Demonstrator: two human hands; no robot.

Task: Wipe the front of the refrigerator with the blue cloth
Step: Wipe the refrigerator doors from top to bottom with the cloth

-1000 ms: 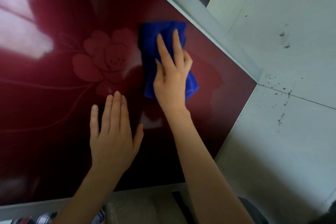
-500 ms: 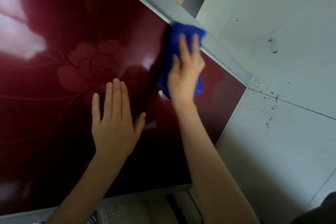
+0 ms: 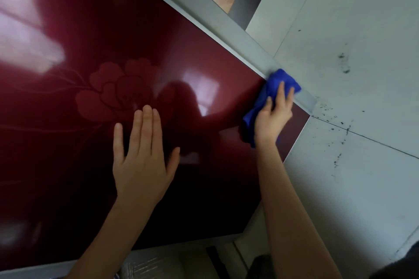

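**Head view: your two arms.** Your left hand (image 3: 142, 165) is bare and shown from the back, with four fingers (image 3: 147, 124) and a thumb (image 3: 173, 156); the nails look short. Your left forearm (image 3: 108, 240) is bare down to the lower edge of the frame. Your right hand (image 3: 272, 118) is likewise bare and shown from the back, its nails too blurred to judge. Your right forearm (image 3: 292, 222) is bare along its whole visible length, slender at the wrist and broader toward the elbow. A dark patch (image 3: 401, 267) fills the lower right corner; whether it is your clothing cannot be told.
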